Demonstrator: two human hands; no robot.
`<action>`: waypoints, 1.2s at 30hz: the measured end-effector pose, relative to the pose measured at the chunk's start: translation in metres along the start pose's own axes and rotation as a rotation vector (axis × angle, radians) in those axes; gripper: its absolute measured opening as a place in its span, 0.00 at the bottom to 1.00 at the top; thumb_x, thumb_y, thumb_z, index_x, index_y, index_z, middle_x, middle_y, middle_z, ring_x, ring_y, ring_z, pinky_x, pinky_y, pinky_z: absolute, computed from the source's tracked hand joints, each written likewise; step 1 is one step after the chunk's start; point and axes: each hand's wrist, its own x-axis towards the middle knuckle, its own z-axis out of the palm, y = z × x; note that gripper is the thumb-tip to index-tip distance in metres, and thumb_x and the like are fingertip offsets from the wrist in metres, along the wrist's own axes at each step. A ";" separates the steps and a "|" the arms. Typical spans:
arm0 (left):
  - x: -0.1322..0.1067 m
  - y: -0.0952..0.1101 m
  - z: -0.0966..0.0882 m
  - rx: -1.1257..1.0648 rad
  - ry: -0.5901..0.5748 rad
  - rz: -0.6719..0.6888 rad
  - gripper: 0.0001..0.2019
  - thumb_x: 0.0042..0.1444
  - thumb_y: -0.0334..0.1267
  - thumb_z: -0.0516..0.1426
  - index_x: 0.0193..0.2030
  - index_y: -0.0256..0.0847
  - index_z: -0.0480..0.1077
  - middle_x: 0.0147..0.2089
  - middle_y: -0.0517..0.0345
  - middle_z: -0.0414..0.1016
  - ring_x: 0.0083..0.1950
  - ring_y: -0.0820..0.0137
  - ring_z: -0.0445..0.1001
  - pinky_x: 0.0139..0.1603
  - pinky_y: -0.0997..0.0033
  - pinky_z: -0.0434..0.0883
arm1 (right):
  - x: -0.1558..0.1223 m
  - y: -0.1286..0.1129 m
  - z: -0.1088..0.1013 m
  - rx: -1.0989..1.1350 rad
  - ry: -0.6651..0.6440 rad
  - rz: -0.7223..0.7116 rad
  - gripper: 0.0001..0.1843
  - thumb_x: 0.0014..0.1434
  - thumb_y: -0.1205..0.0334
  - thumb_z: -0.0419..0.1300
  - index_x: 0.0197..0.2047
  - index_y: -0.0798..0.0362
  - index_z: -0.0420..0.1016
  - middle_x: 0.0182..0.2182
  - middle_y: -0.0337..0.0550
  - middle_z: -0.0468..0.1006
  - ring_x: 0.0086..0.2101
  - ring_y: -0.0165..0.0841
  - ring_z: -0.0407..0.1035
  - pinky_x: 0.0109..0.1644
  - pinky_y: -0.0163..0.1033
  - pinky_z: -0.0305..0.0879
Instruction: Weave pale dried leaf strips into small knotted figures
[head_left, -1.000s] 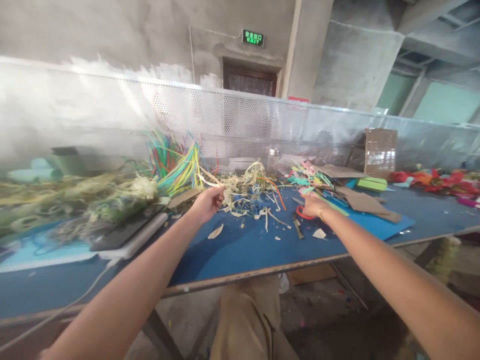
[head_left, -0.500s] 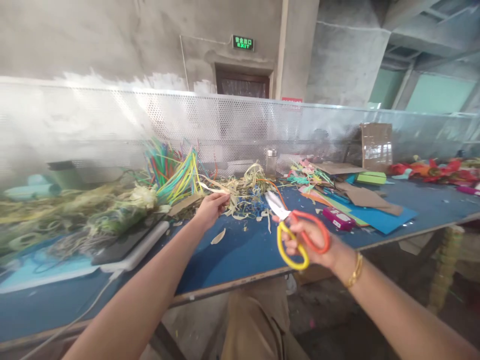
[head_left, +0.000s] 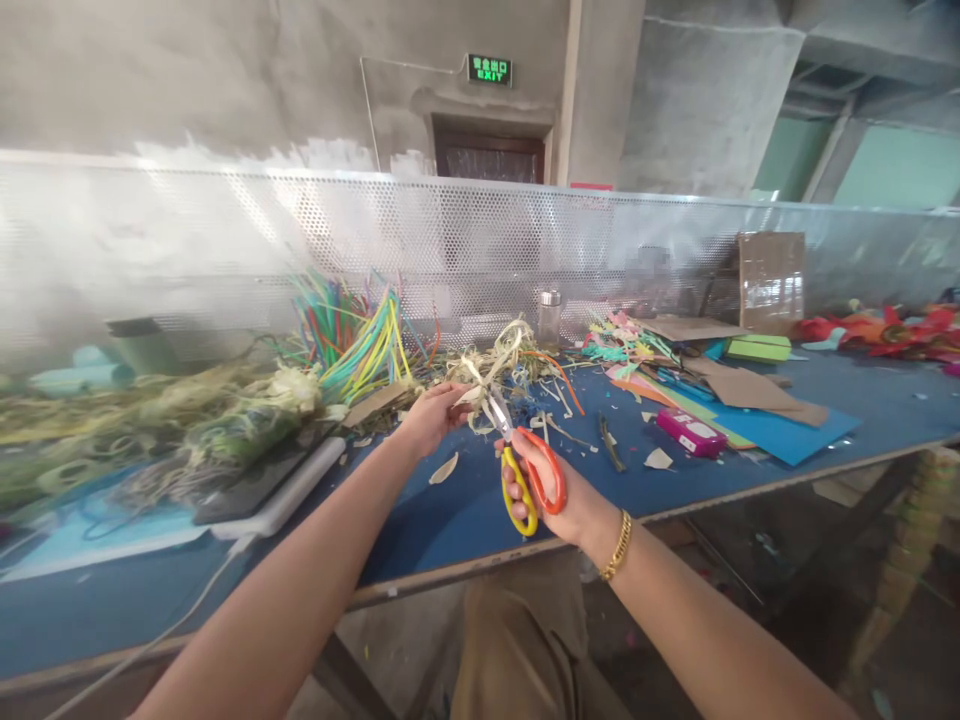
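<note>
Scissors (head_left: 507,428) with one orange-red and one yellow handle have come across from the right side of the worktop (head_left: 409,535), where the right hand (head_left: 573,508) was reaching a second ago; half a second ago their blades stood apart from the fibres. Now they are at the pale fibre strip (head_left: 475,370) by the left fingertips, so both hands seem to be at one spot and cutting looks to be at hand; whether the blades have bitten cannot be told. The right hand grips the handles, fingers through the loops; the left hand (head_left: 436,418) pinches the strip, as it did earlier.

Just behind lies a tangle of dried fibres (head_left: 512,350). On the blue surface, a dark twig (head_left: 611,443), a pale scrap (head_left: 658,459) and a purple box (head_left: 690,432) lie to the right; a bundle of coloured strips (head_left: 356,340) fans out to the left. Beyond stand a metal-capped bottle (head_left: 550,318), a perforated screen (head_left: 480,225) and, on a bare concrete wall (head_left: 255,75), a lit exit sign (head_left: 490,70).
</note>
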 end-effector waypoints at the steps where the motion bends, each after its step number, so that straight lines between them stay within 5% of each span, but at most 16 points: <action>1: 0.001 -0.001 0.000 0.007 0.004 -0.048 0.08 0.49 0.37 0.64 0.30 0.37 0.69 0.28 0.56 0.74 0.27 0.75 0.73 0.23 0.80 0.67 | 0.000 0.001 -0.002 0.014 -0.004 -0.011 0.24 0.49 0.42 0.65 0.40 0.50 0.66 0.23 0.33 0.67 0.21 0.24 0.60 0.21 0.29 0.56; 5: 0.002 -0.003 0.001 0.044 -0.016 -0.220 0.17 0.56 0.50 0.58 0.28 0.35 0.70 0.28 0.49 0.75 0.28 0.72 0.75 0.20 0.80 0.65 | -0.002 0.001 -0.007 0.034 -0.003 -0.007 0.24 0.49 0.41 0.65 0.39 0.49 0.66 0.23 0.32 0.67 0.21 0.24 0.60 0.22 0.29 0.56; 10: -0.002 -0.004 0.003 0.147 -0.077 -0.287 0.24 0.50 0.60 0.57 0.27 0.36 0.71 0.24 0.52 0.74 0.22 0.73 0.71 0.15 0.79 0.59 | -0.001 -0.002 -0.003 -0.028 -0.004 0.065 0.24 0.50 0.41 0.64 0.40 0.50 0.65 0.23 0.32 0.66 0.20 0.23 0.58 0.20 0.28 0.54; 21: -0.002 -0.001 0.003 0.035 -0.111 -0.118 0.07 0.50 0.36 0.63 0.35 0.36 0.77 0.28 0.56 0.74 0.23 0.78 0.68 0.19 0.80 0.63 | -0.016 -0.007 0.005 -0.164 -0.030 0.085 0.25 0.49 0.43 0.66 0.41 0.50 0.65 0.23 0.32 0.66 0.21 0.23 0.59 0.19 0.28 0.55; 27: -0.002 -0.002 0.002 0.013 -0.136 -0.082 0.11 0.50 0.35 0.63 0.41 0.35 0.77 0.28 0.57 0.73 0.20 0.80 0.64 0.18 0.81 0.64 | -0.021 -0.004 0.006 -0.103 0.011 0.048 0.24 0.49 0.43 0.66 0.41 0.50 0.66 0.23 0.32 0.66 0.21 0.22 0.58 0.19 0.28 0.55; 36: -0.004 -0.002 0.004 0.017 -0.107 -0.061 0.08 0.45 0.30 0.66 0.35 0.33 0.76 0.22 0.63 0.67 0.20 0.84 0.63 0.20 0.86 0.65 | -0.018 0.004 0.005 -0.135 0.043 -0.044 0.26 0.50 0.39 0.63 0.42 0.50 0.66 0.23 0.32 0.65 0.20 0.22 0.58 0.18 0.27 0.57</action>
